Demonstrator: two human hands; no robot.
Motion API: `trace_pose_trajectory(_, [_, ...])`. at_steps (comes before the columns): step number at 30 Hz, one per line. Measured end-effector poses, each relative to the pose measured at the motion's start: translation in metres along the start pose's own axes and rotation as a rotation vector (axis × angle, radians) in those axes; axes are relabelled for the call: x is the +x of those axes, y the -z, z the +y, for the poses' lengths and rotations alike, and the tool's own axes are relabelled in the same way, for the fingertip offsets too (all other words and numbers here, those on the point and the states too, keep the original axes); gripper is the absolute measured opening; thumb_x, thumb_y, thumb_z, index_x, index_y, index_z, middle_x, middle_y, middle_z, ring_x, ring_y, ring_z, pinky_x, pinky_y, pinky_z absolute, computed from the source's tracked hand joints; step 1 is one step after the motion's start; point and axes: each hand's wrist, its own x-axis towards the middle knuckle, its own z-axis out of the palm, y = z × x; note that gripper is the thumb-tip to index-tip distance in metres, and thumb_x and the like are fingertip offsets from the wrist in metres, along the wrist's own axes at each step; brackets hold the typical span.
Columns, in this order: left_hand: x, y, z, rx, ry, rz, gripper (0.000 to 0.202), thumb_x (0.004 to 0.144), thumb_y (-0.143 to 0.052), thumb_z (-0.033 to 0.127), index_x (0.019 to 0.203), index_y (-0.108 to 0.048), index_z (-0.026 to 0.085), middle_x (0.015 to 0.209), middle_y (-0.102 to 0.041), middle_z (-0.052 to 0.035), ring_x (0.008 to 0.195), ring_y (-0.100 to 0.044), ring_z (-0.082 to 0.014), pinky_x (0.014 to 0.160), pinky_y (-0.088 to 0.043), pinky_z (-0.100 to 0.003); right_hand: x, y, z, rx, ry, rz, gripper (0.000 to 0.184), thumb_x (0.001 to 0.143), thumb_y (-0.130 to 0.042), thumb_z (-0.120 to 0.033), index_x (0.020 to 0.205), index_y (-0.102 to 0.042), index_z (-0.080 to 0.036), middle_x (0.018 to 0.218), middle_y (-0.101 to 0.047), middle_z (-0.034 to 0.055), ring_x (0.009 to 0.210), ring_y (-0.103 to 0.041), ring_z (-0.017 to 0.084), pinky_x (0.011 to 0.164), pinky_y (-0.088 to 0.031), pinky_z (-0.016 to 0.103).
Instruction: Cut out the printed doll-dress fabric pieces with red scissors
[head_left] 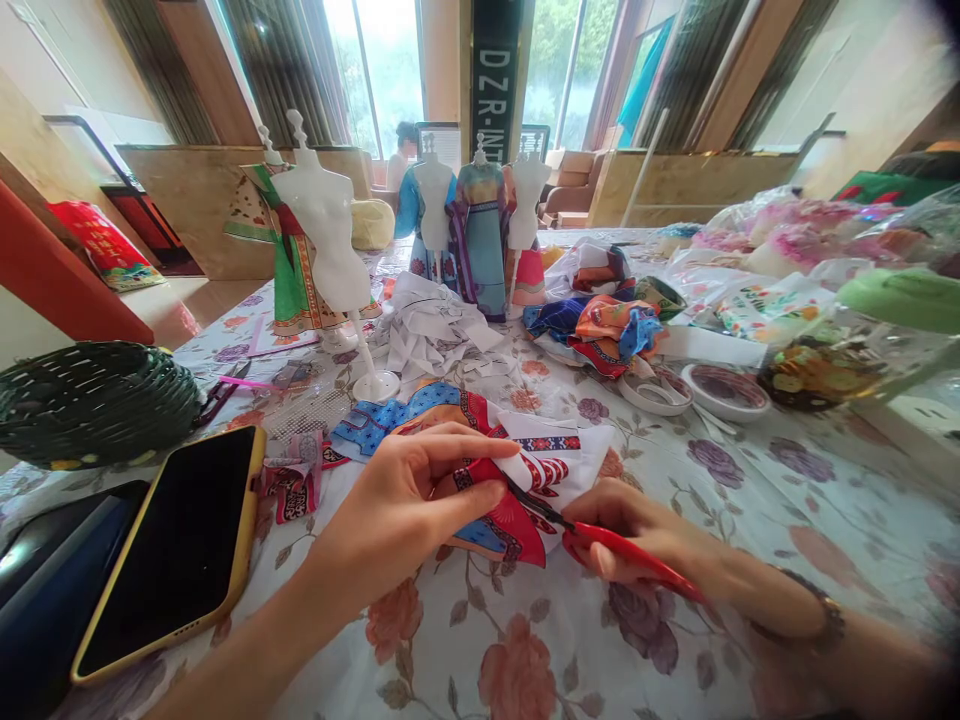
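Note:
My left hand pinches a printed paper sheet with a red, blue and white garment pattern, lifting its near edge off the floral tablecloth. My right hand grips red-handled scissors, whose dark blades point left into the red part of the sheet. Both hands are closed, close to the table's near edge. A bare white doll mannequin on a stand rises just behind the sheet.
A phone in a yellow case lies left, beside a dark device and a green woven basket. Dressed mannequins, paper scraps, coloured cloth, small dishes and bagged items crowd the back and right. A person sits far off.

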Motion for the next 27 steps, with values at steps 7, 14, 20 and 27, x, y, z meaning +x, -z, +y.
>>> trace_pose_trajectory(7, [-0.0015, 0.0007, -0.0003, 0.007, 0.014, 0.0, 0.022, 0.075, -0.073, 0.027, 0.096, -0.08, 0.025, 0.091, -0.059, -0.004, 0.076, -0.054, -0.015, 0.06, -0.043, -0.024, 0.001, 0.0033, 0.008, 0.02, 0.04, -0.027, 0.061, 0.077, -0.06, -0.071, 0.057, -0.04, -0.017, 0.052, -0.03, -0.0071, 0.046, -0.025, 0.004, 0.037, -0.014, 0.018])
trace_pose_trajectory(14, [0.0, 0.0002, 0.0013, 0.007, 0.014, 0.012, 0.022, 0.074, -0.073, 0.027, 0.095, -0.08, 0.024, 0.092, -0.059, -0.0045, 0.076, -0.054, -0.0153, 0.058, -0.044, -0.024, -0.0001, 0.0009, 0.0067, -0.009, 0.04, -0.015, 0.059, 0.078, -0.06, -0.069, 0.057, -0.04, -0.017, 0.051, -0.033, -0.007, 0.044, -0.025, 0.004, 0.037, -0.015, 0.018])
trace_pose_trajectory(20, [-0.0004, 0.0002, 0.0029, -0.005, 0.037, 0.0, 0.023, 0.075, -0.073, 0.028, 0.096, -0.08, 0.024, 0.094, -0.06, -0.0053, 0.077, -0.058, -0.0178, 0.061, -0.049, -0.028, -0.001, 0.0002, 0.004, -0.003, 0.008, -0.008, 0.059, 0.078, -0.06, -0.069, 0.057, -0.041, -0.017, 0.051, -0.033, -0.0067, 0.044, -0.025, 0.004, 0.037, -0.015, 0.018])
trace_pose_trajectory(27, [-0.0025, 0.0007, 0.0016, 0.018, 0.011, -0.003, 0.022, 0.075, -0.072, 0.027, 0.096, -0.08, 0.025, 0.094, -0.059, -0.0051, 0.078, -0.056, -0.0169, 0.059, -0.046, -0.026, -0.0014, 0.0024, 0.0059, -0.028, 0.011, -0.034, 0.062, 0.077, -0.056, -0.074, 0.059, -0.038, -0.018, 0.054, -0.031, -0.0065, 0.047, -0.025, 0.004, 0.038, -0.015, 0.018])
